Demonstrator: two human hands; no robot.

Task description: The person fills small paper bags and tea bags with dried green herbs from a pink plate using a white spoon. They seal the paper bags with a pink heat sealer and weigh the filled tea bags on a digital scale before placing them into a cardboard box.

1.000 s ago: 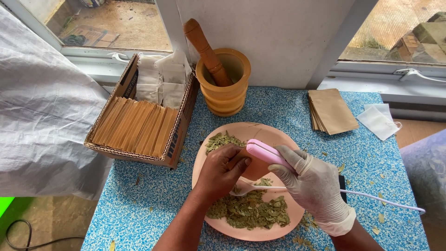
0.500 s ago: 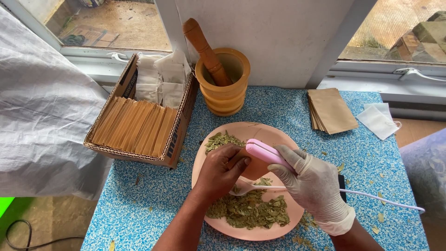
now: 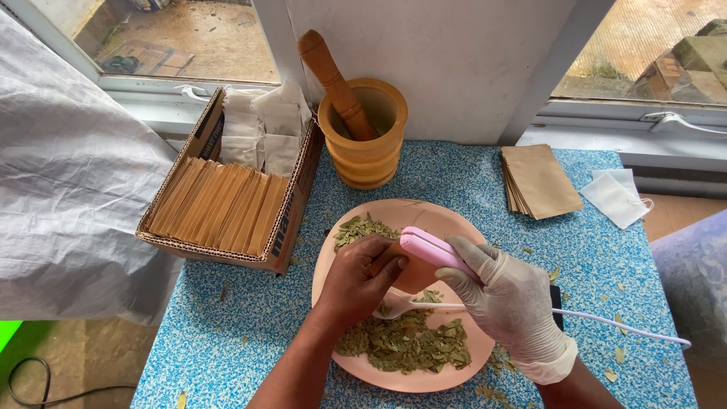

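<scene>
Round pink plate of dried green leaves, on blue speckled surface. Above plate: bare left hand gripping small brown paper packet; gloved right hand closed around pink corded handheld sealer at packet's top. Behind plate: wooden mortar.

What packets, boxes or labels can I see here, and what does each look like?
Cardboard box: left of plate, brown, open-topped, dark lettering on its side.
Brown packets: flat, filed upright in the box.
White sachets: at the box's back.
Brown packet stack: table, upper right.
White pouch: beside that stack.
</scene>
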